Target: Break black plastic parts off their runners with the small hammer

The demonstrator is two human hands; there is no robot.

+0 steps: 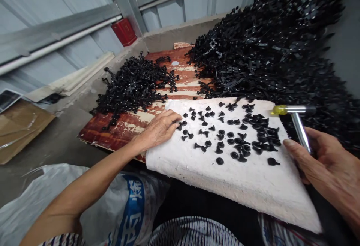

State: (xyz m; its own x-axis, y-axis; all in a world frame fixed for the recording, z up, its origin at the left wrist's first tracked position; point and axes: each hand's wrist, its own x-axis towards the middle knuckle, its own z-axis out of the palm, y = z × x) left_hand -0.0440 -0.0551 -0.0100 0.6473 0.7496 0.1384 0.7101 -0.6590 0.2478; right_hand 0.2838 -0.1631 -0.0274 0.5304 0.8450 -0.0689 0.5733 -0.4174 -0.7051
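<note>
My right hand [329,163] is closed around the metal handle of a small two-faced mallet [302,129]. Its head has a yellow face on the left and a black one on the right, and is held over the right edge of a white padded board [225,178]. On the board lie many small black mushroom-shaped parts [234,155], crowded toward the right. At the board's left edge, my left hand [161,128] has its thumb and bent fingers close together on one small black part [179,127], partly hidden by the fingertips.
A large heap of black parts [270,47] rises at the back right. A smaller pile [135,84] sits on the worn red-brown board [112,129] at left. A red box [124,32] stands by the wall. Cardboard [25,126] and a white sack [107,197] lie lower left.
</note>
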